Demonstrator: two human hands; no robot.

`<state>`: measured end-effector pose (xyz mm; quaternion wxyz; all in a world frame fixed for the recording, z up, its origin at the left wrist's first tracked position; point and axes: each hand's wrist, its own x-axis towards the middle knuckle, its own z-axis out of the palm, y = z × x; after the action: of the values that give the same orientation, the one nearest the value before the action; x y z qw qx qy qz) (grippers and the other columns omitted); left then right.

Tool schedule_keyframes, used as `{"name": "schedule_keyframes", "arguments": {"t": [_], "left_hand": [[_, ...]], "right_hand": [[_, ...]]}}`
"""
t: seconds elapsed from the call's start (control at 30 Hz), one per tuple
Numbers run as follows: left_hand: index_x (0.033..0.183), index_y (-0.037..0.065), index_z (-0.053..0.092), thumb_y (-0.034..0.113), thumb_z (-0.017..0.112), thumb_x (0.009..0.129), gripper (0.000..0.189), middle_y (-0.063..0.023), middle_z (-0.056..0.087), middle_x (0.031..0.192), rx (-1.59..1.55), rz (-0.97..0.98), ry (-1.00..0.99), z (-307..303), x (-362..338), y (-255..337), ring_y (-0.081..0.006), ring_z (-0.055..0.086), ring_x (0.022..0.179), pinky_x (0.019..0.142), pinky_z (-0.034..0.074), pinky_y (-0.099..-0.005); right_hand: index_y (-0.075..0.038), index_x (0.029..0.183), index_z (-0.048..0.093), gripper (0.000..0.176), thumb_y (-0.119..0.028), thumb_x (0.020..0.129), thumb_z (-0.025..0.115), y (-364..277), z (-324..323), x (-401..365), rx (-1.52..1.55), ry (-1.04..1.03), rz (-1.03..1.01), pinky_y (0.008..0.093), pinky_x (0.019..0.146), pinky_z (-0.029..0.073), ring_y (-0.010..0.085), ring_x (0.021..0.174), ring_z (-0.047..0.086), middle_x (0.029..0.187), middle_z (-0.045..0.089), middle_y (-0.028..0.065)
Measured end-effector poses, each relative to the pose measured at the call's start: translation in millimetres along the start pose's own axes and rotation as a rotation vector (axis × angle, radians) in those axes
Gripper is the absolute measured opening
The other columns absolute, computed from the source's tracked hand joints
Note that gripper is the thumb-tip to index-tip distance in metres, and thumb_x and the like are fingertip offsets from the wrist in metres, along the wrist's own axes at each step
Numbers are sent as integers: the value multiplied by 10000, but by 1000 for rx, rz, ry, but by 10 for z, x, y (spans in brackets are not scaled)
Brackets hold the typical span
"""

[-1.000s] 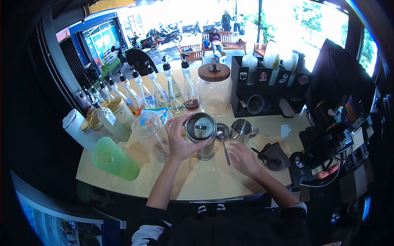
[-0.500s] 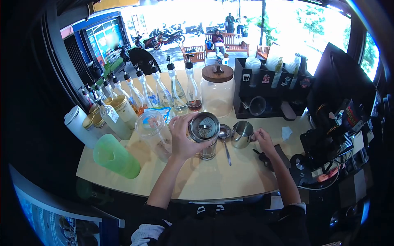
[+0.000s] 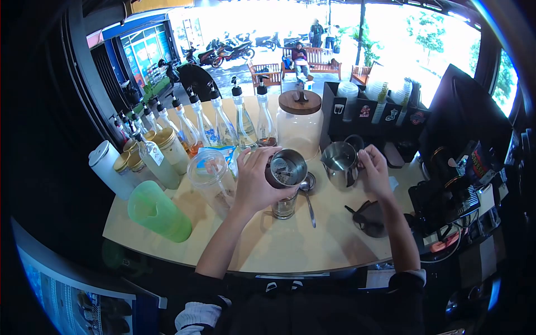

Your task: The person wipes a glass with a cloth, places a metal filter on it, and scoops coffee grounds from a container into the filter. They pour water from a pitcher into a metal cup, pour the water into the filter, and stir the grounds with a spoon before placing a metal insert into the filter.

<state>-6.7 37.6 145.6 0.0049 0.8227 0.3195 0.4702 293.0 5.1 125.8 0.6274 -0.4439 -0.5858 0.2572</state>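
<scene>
Tilted metal filter cup [image 3: 286, 167] near steel pitcher [image 3: 339, 162].

No words clear enough to read.
- Stickers [image 3: 364, 110] on black box [image 3: 329, 131], just past fingers of right hand [image 3: 375, 170]: tiny pictures, letters too small.
- Label on bottle [image 3: 151, 159], well left of fingers of left hand [image 3: 254, 181]: blurred.
- Blue packet [image 3: 222, 152], just beside left fingers: print blurred.
- Red-yellow pack [image 3: 479, 153], well right of right fingers: letters unclear.

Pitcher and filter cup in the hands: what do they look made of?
The pitcher in the right hand looks like polished steel: silver, with mirror-like glints. The filter cup in the left hand seems metal too: grey sheen, thin bright rim.
</scene>
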Motion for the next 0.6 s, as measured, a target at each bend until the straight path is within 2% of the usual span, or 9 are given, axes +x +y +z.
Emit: {"name": "schedule_keyframes", "arguments": {"t": [0.2,0.47,0.53,0.6], "left_hand": [[1153,104,533,368,862,536,747,-41,599,1088,-38,-12,25,75,-45,3,-210,580,1038,1055,248,-472],[1158,94,519,343,872,531,761,-43,603,1071,-75,-53,62,135,-97,34,-203,592,1010,1062,236,-470],[1159,88,517,352,871,535,765,-48,605,1068,-85,-63,57,140,-105,31,-200,595,1005,1063,233,-470],[1159,88,518,355,871,535,766,-50,604,1071,-85,-69,58,146,-109,38,-199,595,1006,1064,230,-469]], "right_hand": [[-53,795,483,206,-145,944,591,-686,206,179,41,-90,39,195,580,418,8,655,477,718,532,-27],[-40,797,453,211,-115,933,595,-976,462,317,57,-195,83,199,559,494,10,654,506,712,529,-23],[-62,812,470,200,-110,910,638,-963,498,360,-21,-191,80,143,521,372,-29,611,470,701,529,-46],[-64,802,462,210,-107,909,638,-1090,579,348,-10,-196,85,139,519,369,-36,615,466,695,509,-58]]}}
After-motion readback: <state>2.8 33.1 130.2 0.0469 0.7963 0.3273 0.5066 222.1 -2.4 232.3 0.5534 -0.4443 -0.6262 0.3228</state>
